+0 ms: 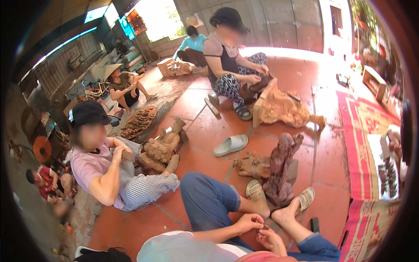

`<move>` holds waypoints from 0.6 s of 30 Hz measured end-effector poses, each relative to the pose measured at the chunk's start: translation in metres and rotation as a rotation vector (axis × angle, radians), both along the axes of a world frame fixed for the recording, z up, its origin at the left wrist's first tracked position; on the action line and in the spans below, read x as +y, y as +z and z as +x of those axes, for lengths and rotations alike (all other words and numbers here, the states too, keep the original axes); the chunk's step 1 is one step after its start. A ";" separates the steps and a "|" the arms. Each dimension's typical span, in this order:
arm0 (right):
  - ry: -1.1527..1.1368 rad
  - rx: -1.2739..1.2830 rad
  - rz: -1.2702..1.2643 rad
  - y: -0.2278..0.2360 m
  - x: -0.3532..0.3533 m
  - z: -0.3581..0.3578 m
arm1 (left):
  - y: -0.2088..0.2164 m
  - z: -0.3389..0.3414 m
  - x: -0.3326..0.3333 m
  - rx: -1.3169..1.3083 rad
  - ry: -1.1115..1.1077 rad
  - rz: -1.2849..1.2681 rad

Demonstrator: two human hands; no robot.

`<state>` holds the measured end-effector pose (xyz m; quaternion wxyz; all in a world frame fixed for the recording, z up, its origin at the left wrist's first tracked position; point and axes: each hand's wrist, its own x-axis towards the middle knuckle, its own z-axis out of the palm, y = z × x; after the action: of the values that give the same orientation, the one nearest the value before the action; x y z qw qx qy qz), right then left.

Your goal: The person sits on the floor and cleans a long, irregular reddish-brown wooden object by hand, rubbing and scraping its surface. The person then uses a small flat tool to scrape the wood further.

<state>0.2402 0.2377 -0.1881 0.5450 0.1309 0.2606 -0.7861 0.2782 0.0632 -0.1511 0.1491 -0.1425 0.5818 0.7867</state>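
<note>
My left hand (249, 223) and my right hand (271, 241) meet in front of my lap, fingers bent and close together. Between the fingertips is a small dark brown piece, too small to name. A reddish-brown wood carving (281, 170) stands upright on the tiles between my sandalled feet, beyond both hands and apart from them. Behind its left side lies a lighter brown block of carved wood (253, 166). Near my right leg is a small dark block (314, 225).
To the left, a seated person (98, 166) works over a wood carving (159, 146). Ahead, another crouches by a large pale carving (283, 107). A grey slipper (230, 145) lies on the tiles. A red patterned mat (353, 144) at right bears a white tray (374, 153) of small dark pieces.
</note>
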 end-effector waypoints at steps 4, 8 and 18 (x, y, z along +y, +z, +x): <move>-0.073 0.262 0.075 0.013 -0.014 -0.006 | 0.002 -0.001 -0.004 0.000 0.049 0.066; -0.139 0.396 0.249 0.042 -0.007 0.004 | -0.016 -0.004 -0.002 0.024 0.034 0.149; -0.214 0.475 0.361 0.040 -0.012 0.018 | 0.002 0.008 0.000 0.060 0.079 0.129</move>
<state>0.2578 0.2256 -0.1476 0.3511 0.0651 0.5006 -0.7886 0.2867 0.0633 -0.1493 0.1091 -0.1317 0.5280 0.8318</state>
